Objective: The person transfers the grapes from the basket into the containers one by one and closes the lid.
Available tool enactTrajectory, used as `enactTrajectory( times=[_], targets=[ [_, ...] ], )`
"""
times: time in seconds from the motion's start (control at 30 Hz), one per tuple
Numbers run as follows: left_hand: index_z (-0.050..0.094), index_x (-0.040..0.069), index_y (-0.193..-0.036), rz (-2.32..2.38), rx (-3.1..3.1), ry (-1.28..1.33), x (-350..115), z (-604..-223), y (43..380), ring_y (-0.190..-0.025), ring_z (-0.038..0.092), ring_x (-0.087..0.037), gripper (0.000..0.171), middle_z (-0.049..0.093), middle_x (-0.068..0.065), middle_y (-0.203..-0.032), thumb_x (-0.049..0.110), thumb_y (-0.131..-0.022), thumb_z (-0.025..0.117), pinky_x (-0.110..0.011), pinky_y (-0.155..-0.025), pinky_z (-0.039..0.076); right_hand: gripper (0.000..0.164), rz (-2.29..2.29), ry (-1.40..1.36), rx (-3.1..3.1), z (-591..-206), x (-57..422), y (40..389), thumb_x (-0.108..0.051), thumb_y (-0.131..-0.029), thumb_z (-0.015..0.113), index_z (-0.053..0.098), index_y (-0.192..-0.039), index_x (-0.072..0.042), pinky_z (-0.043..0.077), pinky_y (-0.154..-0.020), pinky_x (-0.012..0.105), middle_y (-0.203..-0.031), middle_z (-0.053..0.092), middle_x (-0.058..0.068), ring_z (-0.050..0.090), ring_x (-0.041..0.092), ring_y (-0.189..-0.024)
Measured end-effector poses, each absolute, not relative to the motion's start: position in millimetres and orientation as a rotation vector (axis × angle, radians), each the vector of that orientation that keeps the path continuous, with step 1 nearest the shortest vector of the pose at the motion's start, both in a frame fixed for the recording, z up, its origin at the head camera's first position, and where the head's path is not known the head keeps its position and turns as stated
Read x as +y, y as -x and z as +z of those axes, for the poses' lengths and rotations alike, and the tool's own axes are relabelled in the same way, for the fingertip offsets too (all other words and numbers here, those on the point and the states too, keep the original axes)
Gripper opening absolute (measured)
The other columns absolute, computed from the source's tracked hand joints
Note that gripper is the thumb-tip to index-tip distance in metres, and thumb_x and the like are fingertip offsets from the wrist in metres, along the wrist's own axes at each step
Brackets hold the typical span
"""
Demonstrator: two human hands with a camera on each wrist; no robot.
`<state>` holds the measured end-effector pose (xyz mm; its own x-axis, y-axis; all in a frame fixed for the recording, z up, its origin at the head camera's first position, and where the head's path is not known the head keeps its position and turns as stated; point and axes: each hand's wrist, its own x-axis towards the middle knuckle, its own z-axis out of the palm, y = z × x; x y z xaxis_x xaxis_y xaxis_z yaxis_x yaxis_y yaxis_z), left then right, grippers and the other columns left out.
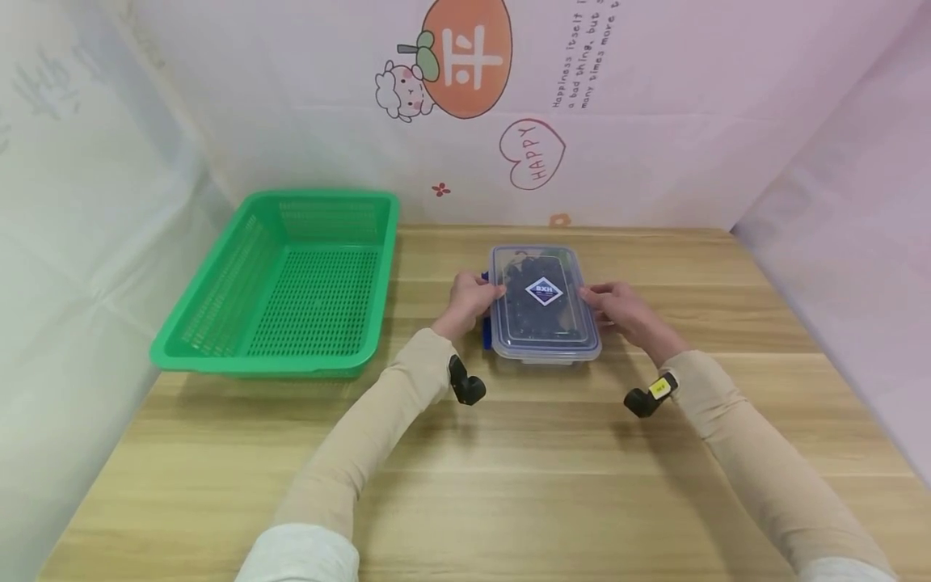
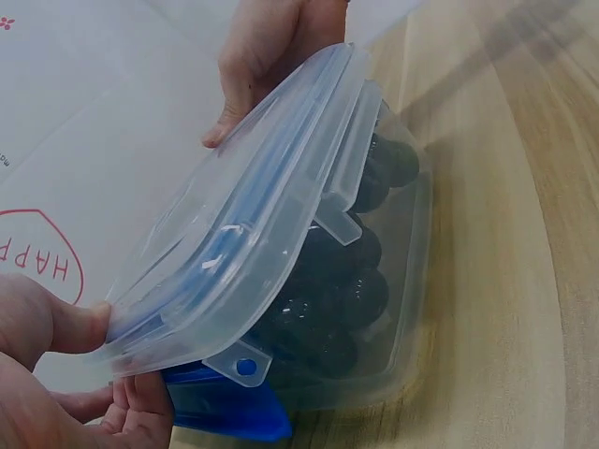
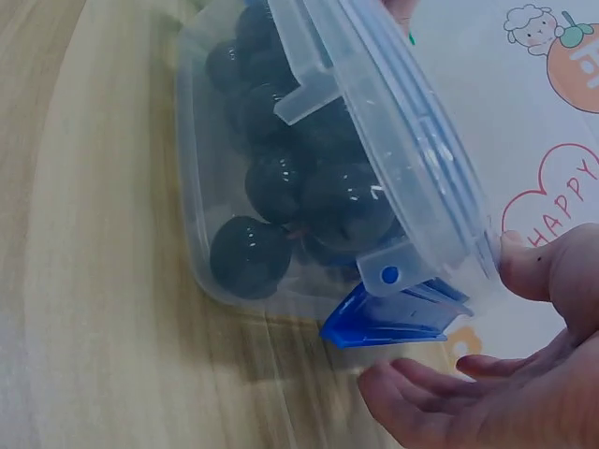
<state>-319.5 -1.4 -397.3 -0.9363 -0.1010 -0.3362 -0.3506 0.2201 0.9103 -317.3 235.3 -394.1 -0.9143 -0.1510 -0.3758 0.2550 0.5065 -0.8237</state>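
A clear food storage container [image 1: 544, 323] with a blue-rimmed lid [image 2: 253, 196] sits on the table. Dark, shiny round fruit-like pieces [image 3: 271, 182] show through its walls. Blue latches stand out from the sides, one by the left hand [image 1: 469, 301] and another latch [image 3: 393, 313] by the right hand [image 1: 621, 309]. On the left, the thumb presses the lid's edge while curled fingers lie under the rim beside the latch. The right thumb touches the lid's opposite edge; its loosely bent fingers hang below the latch, apart from it.
A green plastic basket [image 1: 381, 307] with perforated sides stands left of the container. Behind the wooden table [image 1: 524, 477] rises a pale printed backdrop [image 1: 655, 162], with more white sheeting at both sides.
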Motion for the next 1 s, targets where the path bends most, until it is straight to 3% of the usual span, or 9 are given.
enactTrajectory(
  times=[0.2, 0.37, 0.47, 0.67, 0.87, 1.0],
  targets=[
    [0.065, -0.003, -0.1, 1.797, 2.259, 0.447, -0.7, -399.2, 319.2, -0.065, 0.057, -0.011, 0.019, 0.067, -0.01, -0.092, 0.011, -0.088, 0.065, -0.019, -0.055, 0.048, 0.065, -1.43, -0.099, 2.276, -394.0, 235.2, 317.1, -0.032, -0.101, 0.041, 0.019, -0.146, 0.009, 0.046, -0.096, 0.04, -0.106, 0.056, 0.008, 0.059, 0.008, -0.082],
    [0.067, -0.003, -0.096, 1.789, 2.268, 0.449, 0.3, -400.0, 319.5, -0.06, 0.054, -0.009, 0.017, 0.06, -0.004, -0.078, 0.012, -0.088, 0.065, -0.021, -0.056, 0.047, 0.063, -1.417, -0.112, 2.296, -391.8, 232.5, 316.7, -0.031, -0.101, 0.041, 0.021, -0.144, 0.011, 0.043, -0.103, 0.044, -0.127, 0.048, 0.02, 0.053, 0.02, -0.104],
    [0.067, -0.003, -0.095, 1.782, 2.287, 0.46, -0.4, -400.4, 320.3, -0.059, 0.052, -0.009, 0.018, 0.059, -0.003, -0.077, 0.013, -0.087, 0.066, -0.022, -0.059, 0.048, 0.061, -1.376, -0.101, 2.35, -390.1, 229.2, 317.9, -0.031, -0.101, 0.041, 0.026, -0.143, 0.01, 0.045, -0.101, 0.043, -0.134, 0.044, 0.025, 0.051, 0.024, -0.11],
    [0.067, -0.002, -0.096, 1.773, 2.295, 0.464, -3.1, -400.0, 320.4, -0.059, 0.051, -0.009, 0.019, 0.058, -0.003, -0.078, 0.015, -0.088, 0.066, -0.025, -0.063, 0.049, 0.055, -1.324, -0.102, 2.433, -388.6, 225.4, 320.4, -0.027, -0.101, 0.043, 0.034, -0.139, 0.011, 0.051, -0.085, 0.029, -0.126, 0.051, 0.023, 0.057, 0.012, -0.091],
    [0.067, -0.003, -0.093, 1.8, 2.266, 0.456, -3.3, -399.7, 320.2, -0.057, 0.052, -0.009, 0.017, 0.059, -0.003, -0.074, 0.014, -0.088, 0.065, -0.023, -0.061, 0.048, 0.049, -1.329, -0.072, 2.486, -387.0, 225.3, 319.8, -0.022, -0.099, 0.047, 0.043, -0.133, 0.013, 0.051, -0.072, 0.02, -0.103, 0.062, 0.012, 0.055, 0.0, -0.07],
    [0.064, 0.002, -0.078, 1.813, 2.272, 0.447, -1.6, -400.8, 322.3, -0.054, 0.049, -0.008, 0.014, 0.056, -0.001, -0.068, 0.013, -0.087, 0.066, -0.022, -0.055, 0.044, 0.048, -1.26, -0.028, 2.553, -384.2, 225.5, 318.2, -0.021, -0.099, 0.047, 0.044, -0.132, 0.014, 0.049, -0.067, 0.016, -0.107, 0.063, 0.019, 0.054, 0.0, -0.07]
  ],
)
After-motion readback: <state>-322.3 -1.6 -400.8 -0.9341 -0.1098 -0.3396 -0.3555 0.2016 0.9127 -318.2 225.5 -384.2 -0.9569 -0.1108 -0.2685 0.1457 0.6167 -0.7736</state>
